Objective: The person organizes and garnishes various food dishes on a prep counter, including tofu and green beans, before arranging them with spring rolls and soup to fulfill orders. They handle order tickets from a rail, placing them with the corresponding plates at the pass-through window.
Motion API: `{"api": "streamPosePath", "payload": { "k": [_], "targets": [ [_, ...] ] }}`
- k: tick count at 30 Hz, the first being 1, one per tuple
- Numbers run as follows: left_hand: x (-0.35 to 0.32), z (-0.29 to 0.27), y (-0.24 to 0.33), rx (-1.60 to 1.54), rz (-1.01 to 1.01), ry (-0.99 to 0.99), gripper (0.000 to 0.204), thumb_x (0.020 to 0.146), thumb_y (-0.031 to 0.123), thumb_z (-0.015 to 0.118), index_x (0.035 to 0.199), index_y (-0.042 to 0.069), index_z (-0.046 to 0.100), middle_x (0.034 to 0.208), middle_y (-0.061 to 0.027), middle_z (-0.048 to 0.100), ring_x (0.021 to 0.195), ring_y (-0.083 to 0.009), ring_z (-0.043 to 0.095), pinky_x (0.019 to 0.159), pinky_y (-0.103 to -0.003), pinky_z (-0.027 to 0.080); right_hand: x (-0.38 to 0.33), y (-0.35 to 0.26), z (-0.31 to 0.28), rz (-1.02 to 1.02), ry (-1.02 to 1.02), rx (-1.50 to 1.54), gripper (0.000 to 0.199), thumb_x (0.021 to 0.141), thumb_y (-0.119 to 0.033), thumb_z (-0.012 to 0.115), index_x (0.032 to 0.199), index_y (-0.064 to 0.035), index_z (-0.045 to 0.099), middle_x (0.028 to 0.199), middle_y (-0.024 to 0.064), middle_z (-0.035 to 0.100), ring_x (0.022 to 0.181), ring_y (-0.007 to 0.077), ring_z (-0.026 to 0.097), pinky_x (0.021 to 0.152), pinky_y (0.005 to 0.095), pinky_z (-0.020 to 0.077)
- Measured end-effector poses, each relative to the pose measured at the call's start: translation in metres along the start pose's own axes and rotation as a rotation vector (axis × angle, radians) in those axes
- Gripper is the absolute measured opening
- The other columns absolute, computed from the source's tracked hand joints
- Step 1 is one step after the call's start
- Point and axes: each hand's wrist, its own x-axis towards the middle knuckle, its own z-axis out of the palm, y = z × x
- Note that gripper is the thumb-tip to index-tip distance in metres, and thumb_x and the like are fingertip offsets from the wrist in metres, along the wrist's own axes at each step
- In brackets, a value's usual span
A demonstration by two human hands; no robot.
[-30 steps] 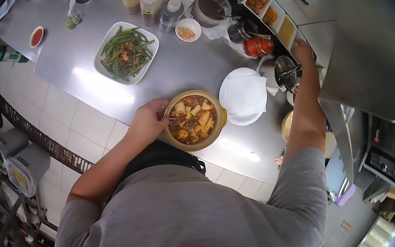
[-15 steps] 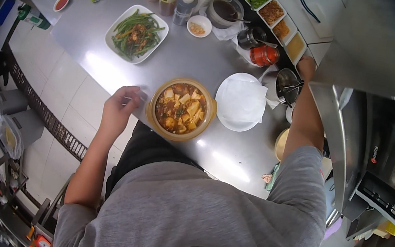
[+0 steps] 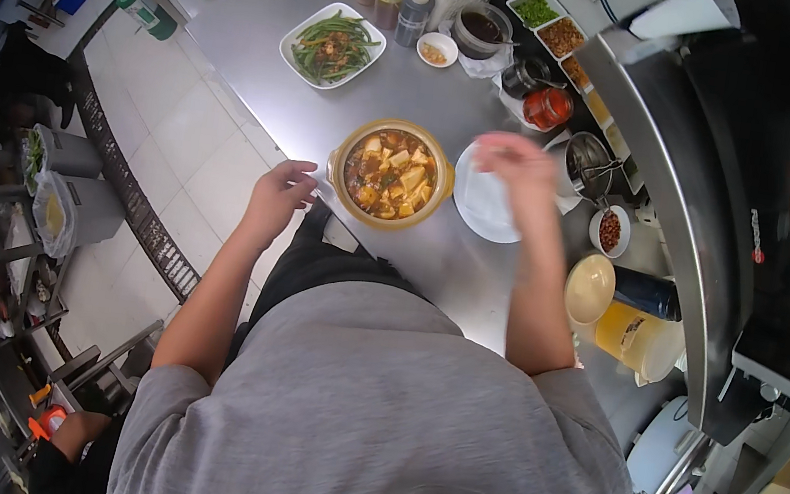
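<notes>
A tan clay pot (image 3: 333,170) of tofu cubes in brown sauce (image 3: 394,178) stands near the counter's front edge. Just left of the pot, my left hand (image 3: 278,200) hovers at the edge with fingers loosely bent and apart, nothing in it. My right hand (image 3: 519,168) is over the white plate (image 3: 486,207), to the right of the pot. Motion smears its fingers, so whether it holds anything cannot be made out. White paper lies on that plate. Farther back sits a square white dish (image 3: 293,55) of green beans with a brown topping (image 3: 335,44).
Containers of chopped toppings (image 3: 560,36) line the back right, near a jar with red contents (image 3: 548,109) and a metal pot (image 3: 588,163). Squeeze bottles (image 3: 414,15) stand behind the beans. A steel hood edge (image 3: 668,174) curves along the right. Another person's hand (image 3: 81,432) shows at lower left.
My right hand has come back from the topping containers to above the plate. My left hand stays beside the pot. The view has shifted, and a small bowl of reddish-brown bits now shows at right.
</notes>
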Motion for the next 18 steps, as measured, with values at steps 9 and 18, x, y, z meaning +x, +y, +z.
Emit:
{"api": "streamPosePath", "payload": {
  "k": [9, 18],
  "targets": [
    [0.018, 0.023, 0.006, 0.114, -0.023, 0.007, 0.037, 0.089, 0.010, 0.053, 0.124, -0.001, 0.049, 0.092, -0.0068, 0.059, 0.073, -0.0148, 0.061, 0.063, -0.027, 0.051, -0.001, 0.061, 0.073, -0.624, -0.050, -0.791, 0.017, 0.083, -0.011, 0.056, 0.094, -0.0055, 0.067, 0.089, 0.0146, 0.065, 0.085, 0.0328, 0.061, 0.079, 0.0402, 0.0478],
    [0.033, 0.031, 0.008, 0.053, -0.011, 0.006, 0.027, 0.091, 0.008, 0.051, 0.113, -0.007, 0.052, 0.073, -0.0100, 0.061, 0.056, -0.0155, 0.061, 0.053, -0.027, 0.054, -0.008, 0.082, 0.037, 0.082, 0.115, -0.567, 0.025, 0.085, -0.010, 0.052, 0.104, 0.0035, 0.062, 0.087, 0.0200, 0.066, 0.081, 0.0312, 0.065, 0.076, 0.0356, 0.0501]
  ]
}}
